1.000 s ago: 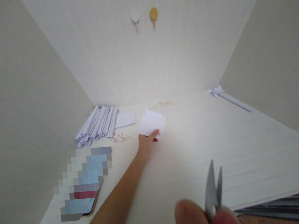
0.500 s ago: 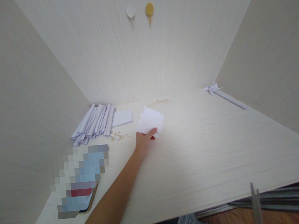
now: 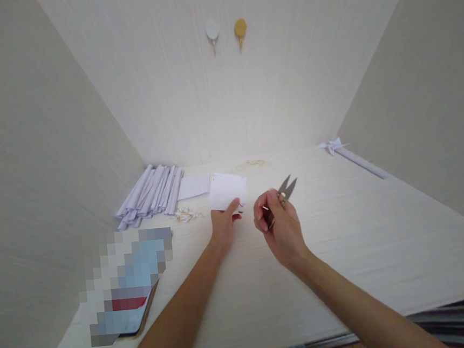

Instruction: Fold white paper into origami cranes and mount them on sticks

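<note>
White, seemingly light, easily creased: mid-frame, pinched paper [image 3: 226, 191] sensibly by its lower edge in left hand [image 3: 222, 226]; gripped scissors [image 3: 291, 186] in right hand [image 3: 283, 226].

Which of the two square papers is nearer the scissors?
The held paper, gripped in the left hand. The other paper lies unheld, beside the paper rolls and farther from the scissors.
</note>
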The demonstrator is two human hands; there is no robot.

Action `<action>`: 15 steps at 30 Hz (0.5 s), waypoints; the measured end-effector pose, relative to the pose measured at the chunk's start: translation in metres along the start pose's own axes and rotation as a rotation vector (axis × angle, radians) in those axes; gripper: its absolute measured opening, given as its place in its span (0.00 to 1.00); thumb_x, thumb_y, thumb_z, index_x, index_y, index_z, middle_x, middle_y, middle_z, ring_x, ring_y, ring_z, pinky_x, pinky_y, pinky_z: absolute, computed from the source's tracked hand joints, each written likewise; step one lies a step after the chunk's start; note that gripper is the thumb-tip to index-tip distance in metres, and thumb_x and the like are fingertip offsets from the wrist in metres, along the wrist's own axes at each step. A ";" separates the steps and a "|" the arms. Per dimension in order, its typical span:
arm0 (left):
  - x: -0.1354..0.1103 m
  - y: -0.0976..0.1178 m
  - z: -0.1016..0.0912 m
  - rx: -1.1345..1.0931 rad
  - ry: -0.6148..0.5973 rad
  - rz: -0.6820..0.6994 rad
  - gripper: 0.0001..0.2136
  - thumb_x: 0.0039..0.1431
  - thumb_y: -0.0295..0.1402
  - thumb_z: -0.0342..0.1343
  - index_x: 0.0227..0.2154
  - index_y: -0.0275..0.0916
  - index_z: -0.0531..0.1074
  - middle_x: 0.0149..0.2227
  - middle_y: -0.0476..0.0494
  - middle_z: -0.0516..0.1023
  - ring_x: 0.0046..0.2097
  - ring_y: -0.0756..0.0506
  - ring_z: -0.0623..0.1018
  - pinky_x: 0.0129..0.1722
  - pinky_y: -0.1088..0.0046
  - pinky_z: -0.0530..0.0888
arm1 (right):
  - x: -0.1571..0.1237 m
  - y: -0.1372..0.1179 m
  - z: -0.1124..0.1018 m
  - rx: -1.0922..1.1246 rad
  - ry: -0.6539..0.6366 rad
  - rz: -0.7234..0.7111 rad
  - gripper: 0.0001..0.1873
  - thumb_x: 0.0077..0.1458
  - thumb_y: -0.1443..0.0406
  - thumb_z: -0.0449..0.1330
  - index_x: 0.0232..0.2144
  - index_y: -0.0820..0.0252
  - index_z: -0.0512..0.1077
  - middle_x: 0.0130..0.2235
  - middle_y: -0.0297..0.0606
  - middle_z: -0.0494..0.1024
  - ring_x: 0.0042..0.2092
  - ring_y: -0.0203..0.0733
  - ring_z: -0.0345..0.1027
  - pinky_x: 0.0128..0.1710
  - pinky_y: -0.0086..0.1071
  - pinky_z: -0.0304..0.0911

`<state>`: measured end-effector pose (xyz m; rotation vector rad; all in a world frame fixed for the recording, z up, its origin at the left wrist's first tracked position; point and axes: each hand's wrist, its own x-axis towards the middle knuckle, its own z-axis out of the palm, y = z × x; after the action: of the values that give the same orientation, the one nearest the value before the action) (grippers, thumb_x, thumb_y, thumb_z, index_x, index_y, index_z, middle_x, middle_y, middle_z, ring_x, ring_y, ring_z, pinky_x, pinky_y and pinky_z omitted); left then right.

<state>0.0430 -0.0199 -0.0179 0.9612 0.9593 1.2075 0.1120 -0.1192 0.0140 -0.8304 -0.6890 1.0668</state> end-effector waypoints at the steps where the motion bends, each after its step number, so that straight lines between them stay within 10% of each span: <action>1: 0.000 0.001 0.000 -0.035 0.019 0.002 0.10 0.38 0.35 0.60 0.26 0.37 0.70 0.24 0.50 0.74 0.24 0.53 0.71 0.19 0.80 0.64 | 0.021 -0.007 0.005 -0.006 0.013 -0.013 0.19 0.47 0.51 0.55 0.19 0.59 0.60 0.16 0.27 0.61 0.16 0.26 0.48 0.14 0.24 0.42; 9: 0.000 0.003 0.003 -0.079 0.053 0.000 0.14 0.32 0.35 0.63 0.24 0.34 0.70 0.21 0.49 0.73 0.21 0.54 0.69 0.17 0.80 0.63 | 0.068 0.024 -0.037 -0.271 -0.028 0.100 0.15 0.37 0.59 0.64 0.23 0.60 0.63 0.14 0.23 0.60 0.15 0.26 0.47 0.14 0.24 0.40; 15: -0.002 0.002 0.004 -0.029 0.000 0.016 0.12 0.34 0.35 0.62 0.24 0.34 0.70 0.21 0.49 0.72 0.21 0.53 0.69 0.17 0.80 0.64 | 0.066 0.028 -0.030 -0.372 -0.123 0.136 0.16 0.37 0.57 0.64 0.21 0.59 0.61 0.14 0.23 0.62 0.15 0.27 0.48 0.14 0.25 0.41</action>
<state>0.0458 -0.0217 -0.0152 0.9471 0.9329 1.2315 0.1457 -0.0579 -0.0192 -1.1505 -0.9647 1.1352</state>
